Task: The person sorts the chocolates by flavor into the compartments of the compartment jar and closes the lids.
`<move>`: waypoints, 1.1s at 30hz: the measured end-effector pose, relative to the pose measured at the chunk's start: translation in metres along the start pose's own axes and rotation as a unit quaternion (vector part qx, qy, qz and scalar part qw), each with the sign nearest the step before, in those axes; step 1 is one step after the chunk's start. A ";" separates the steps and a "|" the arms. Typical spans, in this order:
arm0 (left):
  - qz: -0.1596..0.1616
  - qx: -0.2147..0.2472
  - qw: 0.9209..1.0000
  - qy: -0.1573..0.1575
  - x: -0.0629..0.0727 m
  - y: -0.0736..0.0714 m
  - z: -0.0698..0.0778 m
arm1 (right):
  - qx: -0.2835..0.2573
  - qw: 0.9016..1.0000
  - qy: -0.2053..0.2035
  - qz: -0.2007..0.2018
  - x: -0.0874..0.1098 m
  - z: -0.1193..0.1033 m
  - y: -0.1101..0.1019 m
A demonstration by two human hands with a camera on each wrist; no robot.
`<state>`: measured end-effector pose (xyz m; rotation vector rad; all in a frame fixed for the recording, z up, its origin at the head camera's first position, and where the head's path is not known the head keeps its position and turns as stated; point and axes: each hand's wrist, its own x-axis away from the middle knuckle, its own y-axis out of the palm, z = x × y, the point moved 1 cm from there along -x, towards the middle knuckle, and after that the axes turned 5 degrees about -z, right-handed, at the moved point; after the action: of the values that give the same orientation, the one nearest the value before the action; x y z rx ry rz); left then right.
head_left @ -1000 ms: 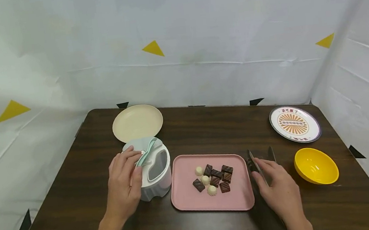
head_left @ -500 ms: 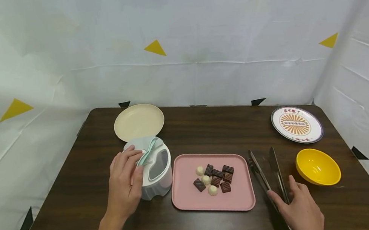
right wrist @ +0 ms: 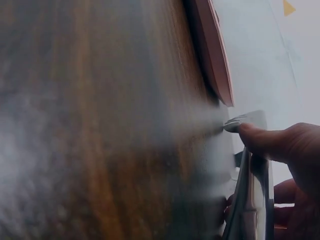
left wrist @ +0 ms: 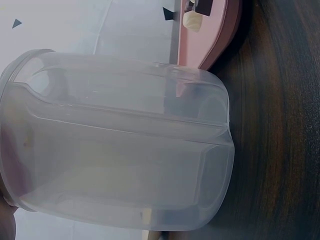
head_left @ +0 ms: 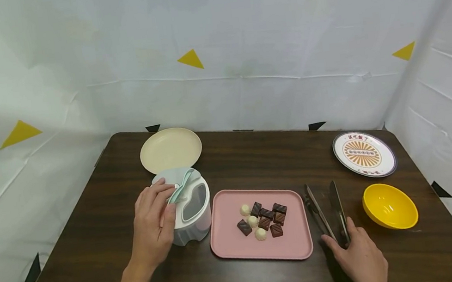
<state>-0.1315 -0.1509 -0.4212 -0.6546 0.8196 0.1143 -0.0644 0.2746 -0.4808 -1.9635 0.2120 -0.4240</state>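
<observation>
Head: gripping spread tongs (head_left: 322,216), axis toward eleven o'clock, in the half-curled right hand (head_left: 362,258), with the tray (head_left: 234,248) toward ten; pinching the box's (head_left: 194,210) handle (head_left: 179,188) in the left hand (head_left: 153,223), farther off. Left wrist: box, tray toward one. Right wrist: tongs under thumb, running toward six.

Table (head_left: 254,165), lower frame: canister (head_left: 194,230), left of centre, before the left plate (head_left: 170,149); tray (head_left: 238,251), lower centre, just right of the canister, chocolates (head_left: 264,222) on it; tongs (head_left: 337,202), right of the tray; bowl (head_left: 390,208), right side of the frame, right of the tongs, before the right plate (head_left: 364,155)
</observation>
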 end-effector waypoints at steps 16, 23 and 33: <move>0.003 0.001 1.000 -0.001 0.001 0.000 0.000 | -0.063 0.997 -0.027 0.044 0.004 -0.001 -0.012; 0.002 0.000 1.000 -0.002 0.002 0.000 0.000 | -0.042 0.989 -0.126 0.063 0.010 -0.018 -0.017; 0.000 0.002 1.000 -0.003 0.002 0.000 -0.001 | -0.009 0.981 -0.189 0.043 0.009 -0.032 -0.006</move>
<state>-0.1311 -0.1514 -0.4232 -0.6507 0.8131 0.1150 -0.0687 0.2475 -0.4614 -2.0017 0.0562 0.0111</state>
